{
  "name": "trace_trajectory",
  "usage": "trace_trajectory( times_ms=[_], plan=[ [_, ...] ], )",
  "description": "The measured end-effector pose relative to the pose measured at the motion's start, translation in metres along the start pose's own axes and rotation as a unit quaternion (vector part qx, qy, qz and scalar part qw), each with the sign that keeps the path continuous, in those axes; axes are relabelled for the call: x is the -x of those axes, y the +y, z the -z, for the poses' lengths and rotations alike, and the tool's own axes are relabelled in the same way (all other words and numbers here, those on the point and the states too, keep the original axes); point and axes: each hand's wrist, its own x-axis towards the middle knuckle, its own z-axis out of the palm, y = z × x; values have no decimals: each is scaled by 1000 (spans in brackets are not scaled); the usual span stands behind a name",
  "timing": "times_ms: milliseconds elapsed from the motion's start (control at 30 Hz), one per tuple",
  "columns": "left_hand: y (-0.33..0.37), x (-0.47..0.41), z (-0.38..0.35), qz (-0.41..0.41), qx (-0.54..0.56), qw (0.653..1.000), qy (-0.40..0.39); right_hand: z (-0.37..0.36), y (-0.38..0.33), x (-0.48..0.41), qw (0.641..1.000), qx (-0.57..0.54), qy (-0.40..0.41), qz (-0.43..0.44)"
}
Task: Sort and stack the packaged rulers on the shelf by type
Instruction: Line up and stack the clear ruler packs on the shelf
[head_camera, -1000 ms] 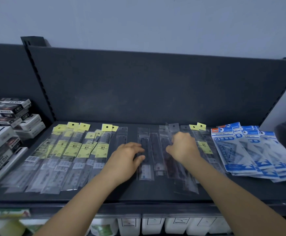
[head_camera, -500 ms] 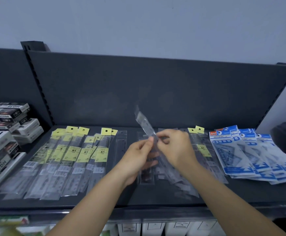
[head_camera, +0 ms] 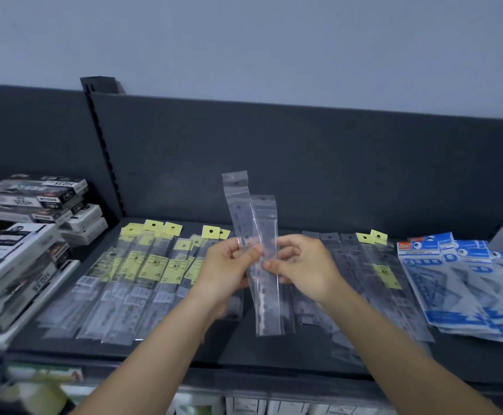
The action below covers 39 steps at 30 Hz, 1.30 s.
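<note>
Two clear-sleeved rulers [head_camera: 262,229] stand nearly upright above the dark shelf [head_camera: 274,351]. My left hand [head_camera: 229,265] pinches them from the left, and my right hand [head_camera: 301,266] pinches them from the right. Yellow-tagged rulers [head_camera: 142,265] lie fanned on the shelf at the left. More clear ruler sleeves [head_camera: 343,265] lie flat behind my right hand, with two yellow-tagged ones [head_camera: 382,265] among them. Blue-and-white geometry set packs [head_camera: 459,283] overlap at the right.
Stacked black-and-white boxes [head_camera: 31,235] crowd the left end of the shelf. A grey back panel [head_camera: 304,163] closes off the rear. White bins [head_camera: 274,405] show under the shelf's front edge.
Both hands left the shelf surface, picked up clear ruler sleeves and raised them; a second sleeve now stands beside the first, held more upright than half a second ago.
</note>
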Motion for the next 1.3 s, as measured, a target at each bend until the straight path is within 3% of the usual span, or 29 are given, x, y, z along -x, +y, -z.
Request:
trace_trajectory(
  times_ms=[267,467,933,1067,1167,1300],
  plan=[
    [5,-7,36,16,-128,991,36,15,7,-12,995,-44,84,-20],
    [9,-24,67,-21,-167,978,126,29,12,-10,991,-93,94,-28],
    [-23,-19,22,-14,-304,952,41,52,24,-10,985,-106,132,-44],
    [-33,-22,4,-10,-325,944,50,54,26,-8,984,-109,133,-51],
    [-39,-26,-3,-8,-373,925,68,53,27,-7,984,-108,130,-52],
    [-43,-25,-10,-16,-504,860,79,52,27,-6,985,-106,128,-46]
  ],
)
